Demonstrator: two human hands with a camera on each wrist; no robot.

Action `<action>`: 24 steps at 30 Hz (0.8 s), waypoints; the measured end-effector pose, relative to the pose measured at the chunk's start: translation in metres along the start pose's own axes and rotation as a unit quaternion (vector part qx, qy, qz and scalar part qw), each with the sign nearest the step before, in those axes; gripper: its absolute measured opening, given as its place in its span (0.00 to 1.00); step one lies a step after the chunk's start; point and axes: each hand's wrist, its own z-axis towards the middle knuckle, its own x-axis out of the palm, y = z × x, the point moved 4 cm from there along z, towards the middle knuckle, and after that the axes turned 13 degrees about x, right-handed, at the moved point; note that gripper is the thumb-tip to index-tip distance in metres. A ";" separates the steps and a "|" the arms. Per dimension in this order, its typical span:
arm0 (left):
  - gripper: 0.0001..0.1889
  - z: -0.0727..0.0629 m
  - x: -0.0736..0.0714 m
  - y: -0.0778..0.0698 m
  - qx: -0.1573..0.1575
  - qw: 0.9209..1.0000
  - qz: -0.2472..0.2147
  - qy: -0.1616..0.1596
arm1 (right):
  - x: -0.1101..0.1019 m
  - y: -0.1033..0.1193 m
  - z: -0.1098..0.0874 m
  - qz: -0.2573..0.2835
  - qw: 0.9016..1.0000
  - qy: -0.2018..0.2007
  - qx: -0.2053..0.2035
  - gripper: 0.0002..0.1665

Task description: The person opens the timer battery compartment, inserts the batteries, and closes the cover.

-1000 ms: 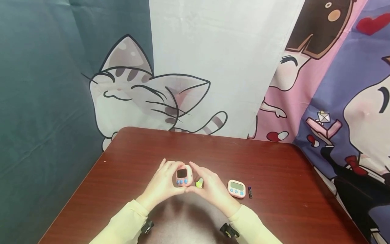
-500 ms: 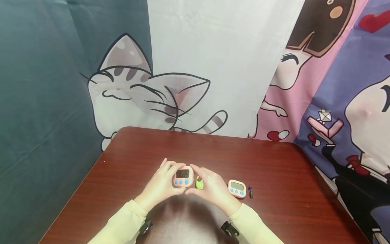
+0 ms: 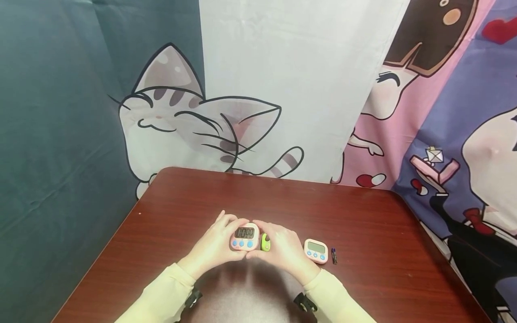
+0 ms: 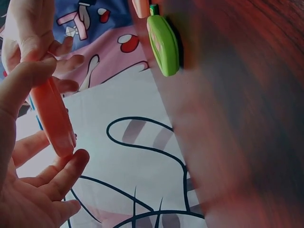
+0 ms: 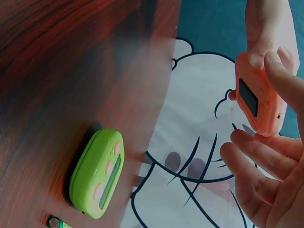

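Note:
A pink digital timer (image 3: 244, 237) with blue buttons is held up between both hands, its screen reading 00:00 toward the head camera. My left hand (image 3: 216, 240) grips it from the left, thumb below and fingers above. From the right, my right hand (image 3: 284, 249) pinches its edge between thumb and fingers. In both wrist views the same timer (image 4: 53, 116) looks orange and is clear of the table. Partly behind the right hand lies a green timer (image 3: 265, 243), seen whole with its pink buttons (image 5: 108, 167) in the right wrist view.
Right of the hands, a second pink timer (image 3: 316, 251) with a blank screen lies on the brown table (image 3: 202, 193). Beside it is a small dark cylinder (image 3: 334, 256), like a battery. A green battery-like end (image 5: 58, 222) shows near the green timer. Printed cloth (image 3: 307, 67) hangs behind.
The held timer has turned to face the head camera and shifted slightly right and down. Its screen, dark at first, now shows clear digits. Both hands keep their hold.

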 end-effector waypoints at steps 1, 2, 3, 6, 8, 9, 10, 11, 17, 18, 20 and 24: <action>0.35 0.000 -0.001 0.000 -0.004 1.000 -0.004 0.002 | 0.000 0.000 0.000 0.001 1.000 0.002 -0.001 0.44; 0.35 0.000 -0.001 0.000 -0.008 1.000 -0.008 0.006 | 0.001 0.000 0.001 0.002 1.000 0.005 -0.003 0.43; 0.35 -0.001 -0.001 0.001 -0.012 1.000 -0.011 0.009 | 0.001 0.000 0.001 0.003 1.000 0.008 -0.005 0.42; 0.36 -0.002 -0.001 0.002 -0.021 1.000 -0.011 0.019 | 0.003 0.000 0.002 -0.002 1.000 0.015 -0.011 0.40; 0.35 -0.003 -0.001 0.002 -0.021 0.999 -0.011 0.021 | 0.003 0.000 0.003 -0.002 1.000 0.018 -0.013 0.39; 0.35 -0.003 -0.001 0.002 -0.022 0.999 -0.012 0.021 | 0.004 0.000 0.004 -0.008 1.000 0.018 -0.015 0.38; 0.35 -0.004 -0.001 0.002 -0.023 0.999 -0.012 0.021 | 0.004 -0.001 0.004 -0.012 1.000 0.018 -0.016 0.38; 0.36 -0.004 -0.001 0.002 -0.025 0.999 -0.012 0.022 | 0.004 -0.001 0.004 -0.015 1.000 0.020 -0.019 0.38; 0.38 -0.008 -0.001 0.003 -0.040 0.997 -0.028 0.056 | 0.006 -0.001 0.006 -0.043 0.998 0.036 -0.030 0.37; 0.38 -0.008 -0.001 0.004 -0.040 0.997 -0.036 0.063 | 0.006 -0.001 0.006 -0.043 0.998 0.039 -0.030 0.37; 0.37 -0.009 -0.003 0.007 -0.039 0.995 -0.054 0.073 | 0.008 -0.001 0.006 -0.038 0.998 0.047 -0.027 0.36; 0.37 -0.010 -0.006 0.016 -0.039 0.991 -0.083 0.098 | 0.012 -0.003 0.007 -0.023 0.997 0.065 -0.018 0.36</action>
